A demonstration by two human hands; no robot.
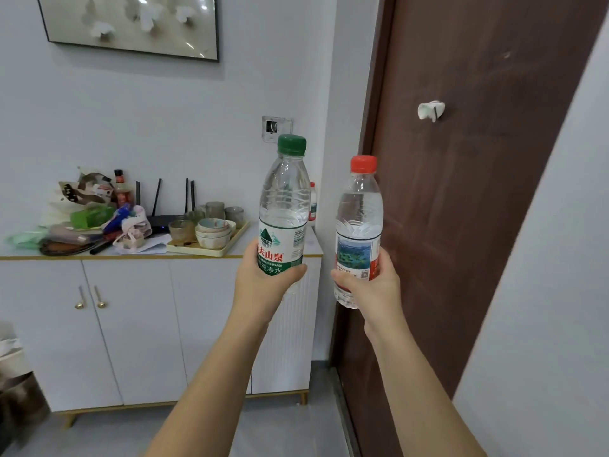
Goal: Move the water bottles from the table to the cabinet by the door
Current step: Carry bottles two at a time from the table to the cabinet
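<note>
My left hand (263, 285) grips a clear water bottle with a green cap and green label (285, 206) around its lower part, held upright in front of the cabinet's right end. My right hand (369, 288) grips a second clear bottle with a red cap (359, 209), also upright, in front of the brown door (478, 192). The white cabinet (131, 324) with a gold-edged top stands against the wall left of the door. A third small bottle with a red cap (312, 201) stands on the cabinet top's far right corner, mostly hidden behind the green-cap bottle.
The cabinet top holds a tray of bowls and glasses (207, 232), a black router (164, 219), and a pile of bags and packets (85, 219) at the left. A white hook (431, 110) sits on the door. A framed picture (131, 24) hangs above.
</note>
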